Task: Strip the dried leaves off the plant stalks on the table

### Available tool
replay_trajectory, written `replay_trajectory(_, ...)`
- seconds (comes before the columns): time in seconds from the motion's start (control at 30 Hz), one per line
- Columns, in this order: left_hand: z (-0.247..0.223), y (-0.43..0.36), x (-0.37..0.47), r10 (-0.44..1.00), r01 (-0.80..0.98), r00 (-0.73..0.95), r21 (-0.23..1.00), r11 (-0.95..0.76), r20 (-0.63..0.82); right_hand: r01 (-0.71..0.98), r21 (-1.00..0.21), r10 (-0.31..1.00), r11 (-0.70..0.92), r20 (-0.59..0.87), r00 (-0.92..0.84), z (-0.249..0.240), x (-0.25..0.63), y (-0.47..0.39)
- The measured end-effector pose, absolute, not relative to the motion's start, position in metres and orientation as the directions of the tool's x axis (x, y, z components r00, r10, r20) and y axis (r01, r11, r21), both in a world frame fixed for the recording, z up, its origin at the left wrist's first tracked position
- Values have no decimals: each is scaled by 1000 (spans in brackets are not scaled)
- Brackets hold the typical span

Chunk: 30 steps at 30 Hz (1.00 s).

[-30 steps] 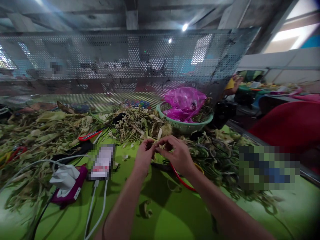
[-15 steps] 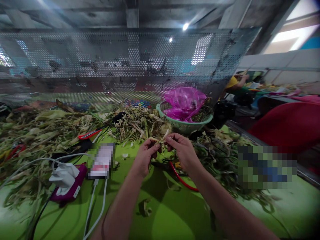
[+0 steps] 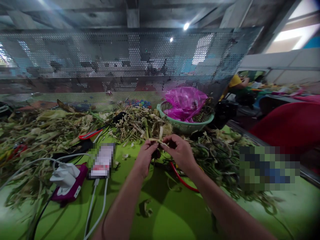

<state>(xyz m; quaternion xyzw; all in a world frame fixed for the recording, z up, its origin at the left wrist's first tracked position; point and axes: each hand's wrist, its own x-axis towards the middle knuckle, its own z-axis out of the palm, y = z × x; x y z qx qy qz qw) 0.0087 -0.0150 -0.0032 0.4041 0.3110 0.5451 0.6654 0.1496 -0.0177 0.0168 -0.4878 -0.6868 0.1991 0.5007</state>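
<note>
Pale dried leaf strips [image 3: 160, 134] cross between my two hands at the middle of the table. My left hand [image 3: 146, 156] is closed, its thumb and fingers pinching the strips near their crossing. From the right, my right hand [image 3: 179, 150] pinches a strip end close to the left fingertips. One strip stands upright above the crossing, another lies sideways over the left fingers. Some fingertips are hidden behind the strips. Just behind the hands is a heap of dried plant pieces [image 3: 130, 128]. Below my right hand curves a red handle-like loop [image 3: 178, 176].
A green basket [image 3: 185, 126] holds a pink plastic bag [image 3: 186, 101]. Leaf piles lie left [image 3: 27, 133] and right [image 3: 220, 160]. On the left are a phone [image 3: 102, 160], an orange cutter [image 3: 90, 134] and a purple power strip [image 3: 71, 186] with cables. A perforated panel [image 3: 100, 66] stands behind.
The leaf strip that leaned right now stands nearly upright. My right hand's fingertips have shifted slightly left and down, pinching closer to the crossing. My left hand has barely moved.
</note>
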Motion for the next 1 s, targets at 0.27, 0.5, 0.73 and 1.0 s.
replay_trajectory(0.27,-2,-14,10,985,-434,171,900,46,31,520,-765,904,380,427,-32,18,152,-17)
replay_trajectory(0.5,2,-14,11,996,-341,78,940,-11,40,231,-936,963,266,267,-29,16,149,-15)
replay_trajectory(0.73,-1,-12,11,996,-290,44,955,-63,79,-19,-977,972,213,214,-97,24,144,-21)
replay_trajectory(1.0,1,-13,12,997,-421,75,906,29,3,317,-827,880,464,472,-55,19,145,-19)
